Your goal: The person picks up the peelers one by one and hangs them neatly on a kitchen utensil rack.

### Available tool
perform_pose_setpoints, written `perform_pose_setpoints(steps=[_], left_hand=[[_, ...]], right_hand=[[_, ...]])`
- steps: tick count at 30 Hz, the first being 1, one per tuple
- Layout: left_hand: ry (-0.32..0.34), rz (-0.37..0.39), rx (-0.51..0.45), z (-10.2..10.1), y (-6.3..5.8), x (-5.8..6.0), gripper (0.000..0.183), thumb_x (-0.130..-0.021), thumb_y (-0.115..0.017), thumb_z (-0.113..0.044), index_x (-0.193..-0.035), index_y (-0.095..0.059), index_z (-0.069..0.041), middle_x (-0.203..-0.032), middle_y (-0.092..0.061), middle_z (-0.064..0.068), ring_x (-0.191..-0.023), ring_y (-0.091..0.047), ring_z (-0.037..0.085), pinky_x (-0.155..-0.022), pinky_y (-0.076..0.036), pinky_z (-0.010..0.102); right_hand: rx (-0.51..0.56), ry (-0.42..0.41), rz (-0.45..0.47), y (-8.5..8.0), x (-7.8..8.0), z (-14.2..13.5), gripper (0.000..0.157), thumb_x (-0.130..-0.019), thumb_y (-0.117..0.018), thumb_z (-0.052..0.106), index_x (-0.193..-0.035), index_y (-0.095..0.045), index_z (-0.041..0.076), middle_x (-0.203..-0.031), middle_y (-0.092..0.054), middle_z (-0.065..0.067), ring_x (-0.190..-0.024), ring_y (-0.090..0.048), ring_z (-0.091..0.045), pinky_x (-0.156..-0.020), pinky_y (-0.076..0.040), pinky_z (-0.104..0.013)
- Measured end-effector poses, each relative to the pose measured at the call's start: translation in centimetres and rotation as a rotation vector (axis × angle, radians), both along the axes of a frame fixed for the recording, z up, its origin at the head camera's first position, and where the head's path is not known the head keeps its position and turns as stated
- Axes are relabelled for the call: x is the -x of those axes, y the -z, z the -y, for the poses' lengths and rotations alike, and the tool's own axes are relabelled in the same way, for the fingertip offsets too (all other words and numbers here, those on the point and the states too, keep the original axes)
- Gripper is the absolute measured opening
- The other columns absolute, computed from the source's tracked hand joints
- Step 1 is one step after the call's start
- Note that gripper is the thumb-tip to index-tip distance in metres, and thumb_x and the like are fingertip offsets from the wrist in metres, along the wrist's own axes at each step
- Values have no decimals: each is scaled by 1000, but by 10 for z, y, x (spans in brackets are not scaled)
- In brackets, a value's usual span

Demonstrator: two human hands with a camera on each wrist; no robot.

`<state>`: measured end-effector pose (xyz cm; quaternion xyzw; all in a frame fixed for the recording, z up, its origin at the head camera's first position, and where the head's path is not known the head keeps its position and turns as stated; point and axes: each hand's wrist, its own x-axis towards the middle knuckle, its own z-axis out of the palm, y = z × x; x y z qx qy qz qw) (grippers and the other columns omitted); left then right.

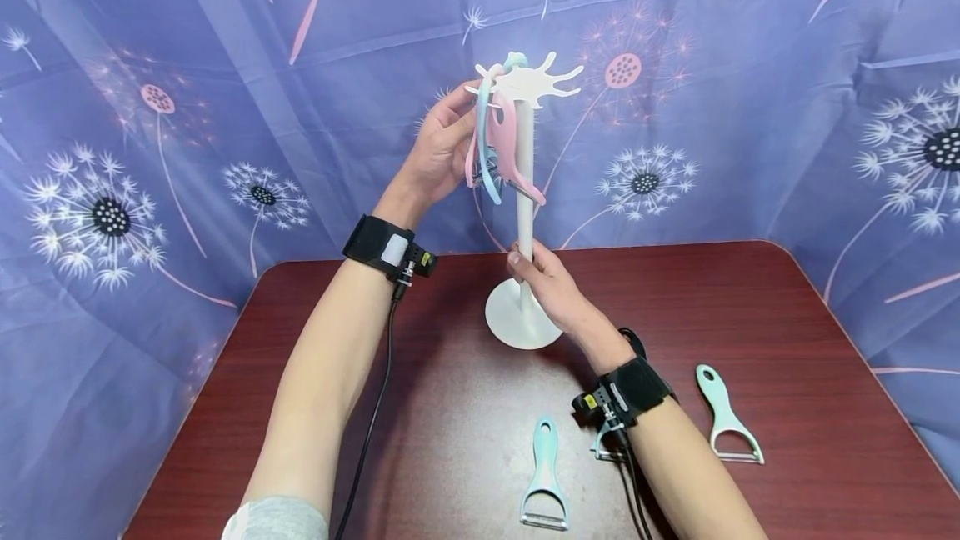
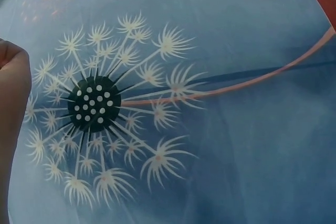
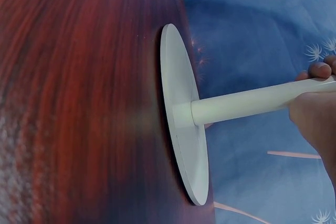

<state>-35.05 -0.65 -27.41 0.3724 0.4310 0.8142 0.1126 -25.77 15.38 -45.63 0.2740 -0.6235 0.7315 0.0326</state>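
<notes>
A white stand with a branched top (image 1: 531, 83) rises from a round base (image 1: 517, 319). My right hand (image 1: 551, 282) grips its pole (image 3: 247, 103) low down, thumb and fingers around it. High up at the stand's left side, my left hand (image 1: 442, 144) pinches a peeler by its handle; which of the overlapping peelers it is I cannot tell. A light blue peeler (image 1: 482, 132), seen edge-on, and a pink peeler (image 1: 506, 140) hang there from the prongs. Part of another pink peeler (image 1: 470, 163) shows beside the left fingers. A mint-green handle end (image 1: 515, 61) pokes up behind the top.
On the dark red table (image 1: 450, 440) lie a light blue peeler (image 1: 546, 469) in front and a mint-green peeler (image 1: 725, 415) at right. Under the right wrist, another peeler (image 1: 606, 448) is mostly hidden. A blue dandelion-print cloth (image 1: 360, 148) hangs behind. Cables run from both wrist cameras.
</notes>
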Motion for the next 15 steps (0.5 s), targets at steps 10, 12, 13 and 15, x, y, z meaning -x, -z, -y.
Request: perform_pose_setpoints(steps=[10,12,13,15], left_hand=[[-34,-33,-39,12,12,0,20,-100,-48,-2,-117,-57,-4,-113,-59,17,-95,-58,26,-75,-45,29],[-39,-39,-40,16,16,0,20,-99,-50,-3,-118,-57,-4,-114,-59,16,-92,-57,25,-71,-44,28],[-41,-42,-42,18,18,0,20,-99,-50,-3,-118,-57,-4,-114,-59,16,-90,-56,24,-70,-43,28],[-46,-46,-40,21,22,-1,20,-98,-53,-4,-118,-57,-4,-113,-59,16,-89,-54,23,-67,-41,27]], right_hand=[[-16,12,-2,-1,0,0,34,-105,-45,15,-96,-37,-17,-76,-33,-21,-73,-35,-31,-72,-31,-42],[-15,9,-5,-1,0,-1,35,-105,-45,14,-96,-36,-19,-76,-32,-22,-74,-34,-34,-72,-32,-43],[-17,9,-7,-1,0,-1,35,-105,-45,14,-96,-36,-18,-76,-32,-22,-74,-34,-35,-72,-31,-43],[-15,7,-8,-1,0,-1,33,-105,-45,14,-95,-36,-17,-76,-32,-23,-74,-34,-34,-72,-32,-43]])
